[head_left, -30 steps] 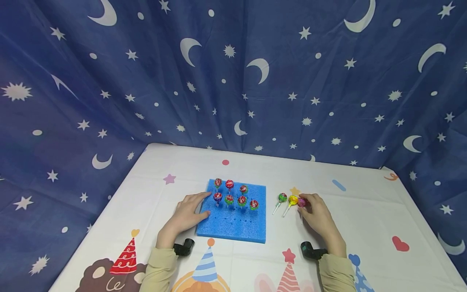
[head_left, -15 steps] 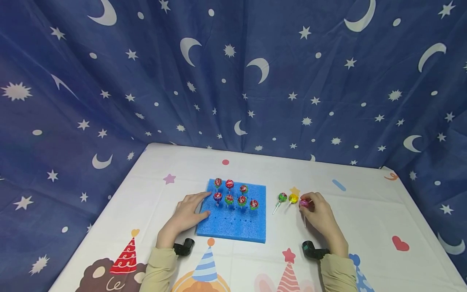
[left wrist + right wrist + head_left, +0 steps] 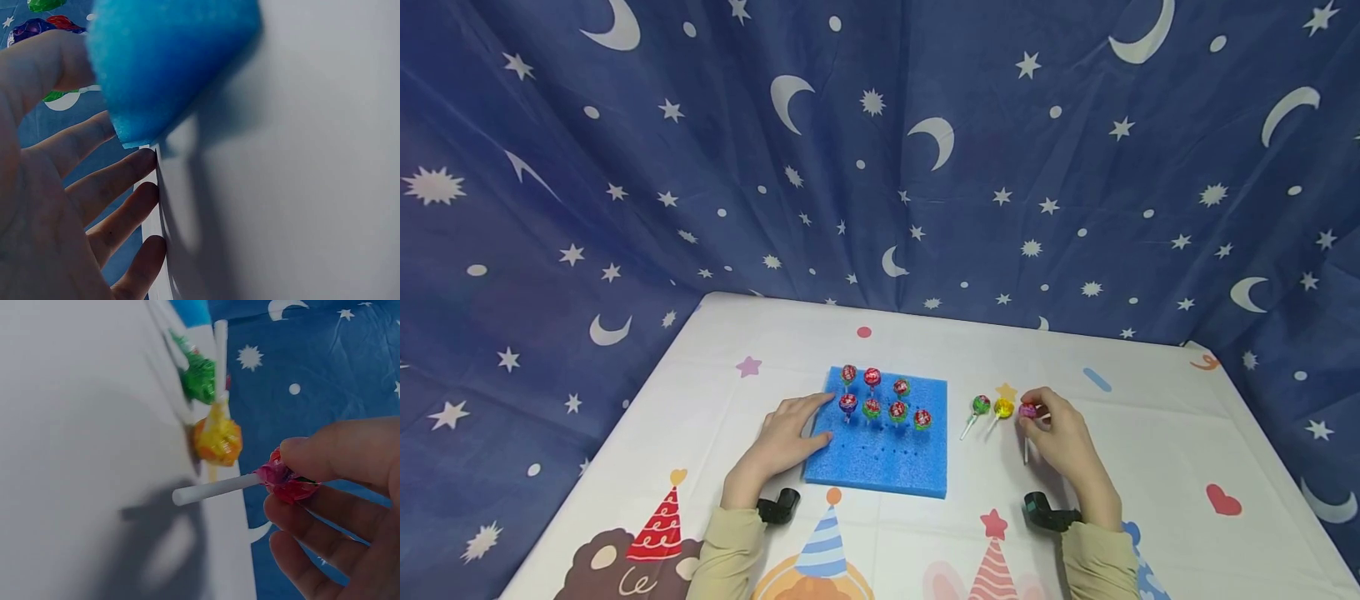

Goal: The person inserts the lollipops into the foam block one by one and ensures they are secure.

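A lollipop in a pink wrapper (image 3: 1027, 411) is pinched by its head between the thumb and fingers of my right hand (image 3: 1060, 433). Its white stick (image 3: 215, 489) points down at the tabletop in the right wrist view, with a shadow beneath. To the left lie a yellow lollipop (image 3: 1003, 407) and a green one (image 3: 981, 405). My left hand (image 3: 782, 440) rests at the left side of a blue foam block (image 3: 880, 471), thumb and fingers spread along its edge. Several wrapped lollipops (image 3: 897, 412) stand in the foam in two rows.
Small holes (image 3: 877, 457) dot the front part of the foam. A white cloth (image 3: 970, 533) printed with party hats and animals covers the table. Behind it hangs a blue curtain (image 3: 850, 167) with moons and stars.
My right hand has drawn the pink lollipop slightly right, away from the yellow one, and its stick has come into plainer view. My left hand stays where it was.
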`<move>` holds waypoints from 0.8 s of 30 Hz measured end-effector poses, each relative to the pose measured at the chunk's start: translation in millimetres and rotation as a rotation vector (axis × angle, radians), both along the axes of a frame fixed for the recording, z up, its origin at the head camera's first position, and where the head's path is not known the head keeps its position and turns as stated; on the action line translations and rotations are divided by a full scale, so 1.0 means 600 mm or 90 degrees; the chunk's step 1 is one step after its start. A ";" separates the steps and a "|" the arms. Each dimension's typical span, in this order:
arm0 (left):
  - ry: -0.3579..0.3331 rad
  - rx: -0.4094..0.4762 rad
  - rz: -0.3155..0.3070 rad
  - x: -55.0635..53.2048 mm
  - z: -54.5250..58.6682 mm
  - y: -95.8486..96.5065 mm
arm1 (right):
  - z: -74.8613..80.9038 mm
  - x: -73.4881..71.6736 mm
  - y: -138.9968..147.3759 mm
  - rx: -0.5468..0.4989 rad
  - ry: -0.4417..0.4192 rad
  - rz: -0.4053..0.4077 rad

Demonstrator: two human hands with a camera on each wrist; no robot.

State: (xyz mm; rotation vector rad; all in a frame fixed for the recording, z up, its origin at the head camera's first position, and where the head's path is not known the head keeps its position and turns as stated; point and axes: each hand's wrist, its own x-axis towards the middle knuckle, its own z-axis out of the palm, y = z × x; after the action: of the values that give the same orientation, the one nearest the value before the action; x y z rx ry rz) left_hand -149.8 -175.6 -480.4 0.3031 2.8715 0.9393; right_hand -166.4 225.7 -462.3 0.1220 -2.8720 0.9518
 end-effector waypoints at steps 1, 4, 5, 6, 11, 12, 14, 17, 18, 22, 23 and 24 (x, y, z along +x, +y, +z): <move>0.001 -0.001 0.000 0.000 0.000 0.000 | 0.002 0.000 -0.001 0.000 0.002 0.000; 0.000 -0.004 -0.001 -0.001 0.001 0.000 | 0.008 0.002 -0.005 0.001 0.008 0.006; 0.000 -0.005 -0.001 -0.001 0.002 0.000 | 0.010 0.002 -0.006 0.002 0.012 0.009; 0.001 -0.005 -0.001 -0.001 0.003 0.000 | 0.013 0.003 -0.008 0.002 0.015 0.012; -0.001 -0.004 -0.001 -0.001 0.004 0.000 | 0.027 0.009 -0.015 -0.001 0.037 0.039; -0.001 -0.003 0.000 -0.001 0.004 0.000 | 0.030 0.010 -0.017 -0.003 0.041 0.044; 0.000 -0.003 0.000 -0.001 0.004 0.000 | 0.037 0.012 -0.021 -0.002 0.050 0.056; 0.001 -0.002 0.000 -0.001 0.004 0.000 | 0.045 0.017 -0.026 -0.002 0.063 0.070; 0.001 -0.002 0.000 -0.001 0.004 0.000 | 0.048 0.018 -0.028 -0.001 0.068 0.074; 0.000 -0.002 0.003 0.001 0.003 0.001 | 0.055 0.022 -0.037 0.005 0.091 0.093; 0.001 -0.001 0.003 0.001 0.003 0.001 | 0.056 0.023 -0.040 0.005 0.098 0.097; 0.003 -0.002 0.003 0.002 0.003 0.000 | 0.057 0.023 -0.043 0.006 0.106 0.102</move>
State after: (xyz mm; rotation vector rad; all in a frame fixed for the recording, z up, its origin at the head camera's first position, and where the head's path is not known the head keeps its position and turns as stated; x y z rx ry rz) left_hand -148.9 -175.3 -478.6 0.2983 2.8792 0.9356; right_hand -152.6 199.8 -428.0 0.4169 -2.7461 0.9058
